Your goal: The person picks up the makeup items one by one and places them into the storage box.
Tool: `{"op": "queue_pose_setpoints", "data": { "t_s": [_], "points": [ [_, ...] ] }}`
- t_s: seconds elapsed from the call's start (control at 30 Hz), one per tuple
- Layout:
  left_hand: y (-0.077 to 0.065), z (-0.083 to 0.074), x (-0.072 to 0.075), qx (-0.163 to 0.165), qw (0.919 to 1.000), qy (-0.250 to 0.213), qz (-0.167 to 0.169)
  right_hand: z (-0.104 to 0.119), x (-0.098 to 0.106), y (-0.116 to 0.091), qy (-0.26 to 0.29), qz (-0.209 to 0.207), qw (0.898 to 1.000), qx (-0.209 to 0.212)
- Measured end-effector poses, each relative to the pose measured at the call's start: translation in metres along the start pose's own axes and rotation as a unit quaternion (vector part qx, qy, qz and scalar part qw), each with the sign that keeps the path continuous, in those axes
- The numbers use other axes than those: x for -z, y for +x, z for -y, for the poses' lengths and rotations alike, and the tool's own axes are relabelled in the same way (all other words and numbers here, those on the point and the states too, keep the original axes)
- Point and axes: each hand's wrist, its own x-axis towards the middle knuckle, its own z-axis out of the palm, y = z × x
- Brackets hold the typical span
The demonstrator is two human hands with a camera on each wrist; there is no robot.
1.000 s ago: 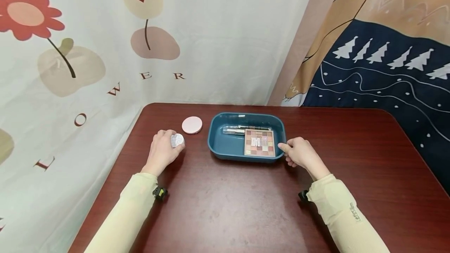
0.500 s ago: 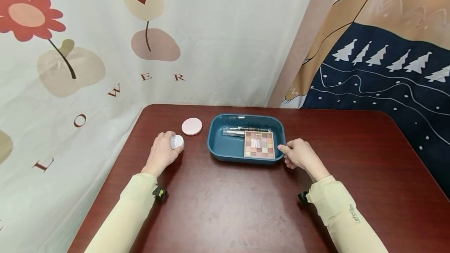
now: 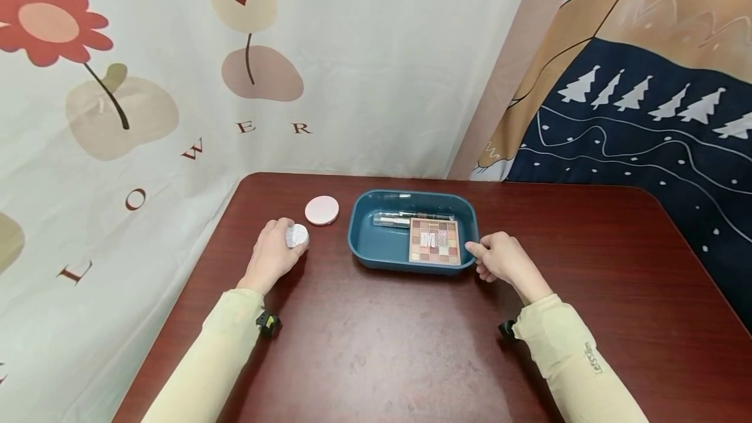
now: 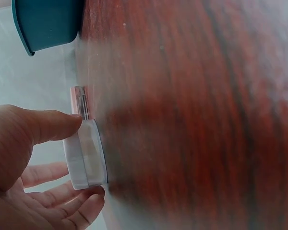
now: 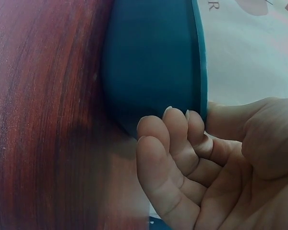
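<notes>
My left hand [image 3: 271, 254] grips a small round jar with a white lid [image 3: 297, 235]. In the left wrist view the jar [image 4: 89, 155] has clear sides and stands on the table, thumb on one side and fingers on the other. My right hand [image 3: 502, 258] pinches the right end of a teal tray [image 3: 376, 261], thumb over the rim and fingers curled below it outside, as the right wrist view shows. Inside the tray lie an eyeshadow palette [image 3: 435, 241] and slim clear tubes [image 3: 390, 220]. Beyond the jar lies a round pink compact [image 3: 322, 210].
Everything stands on a dark red wooden table [image 3: 388, 344]. Behind its far edge hangs a white curtain [image 3: 376, 70] with flower prints. A navy and tan printed cloth [image 3: 634, 129] hangs at the right.
Both hands, the jar and the tray keep their places. Only a slight shift of the head view shows.
</notes>
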Motion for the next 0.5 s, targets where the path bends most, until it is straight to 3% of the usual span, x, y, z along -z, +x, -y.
{"op": "queue_pose_setpoints", "data": {
  "t_s": [0.5],
  "points": [
    [-0.0005,-0.0047,0.0007,0.006,0.9998,-0.015,-0.009,0.0006,-0.0004,0.0015,0.004,-0.005,1.000,-0.003]
  ]
}}
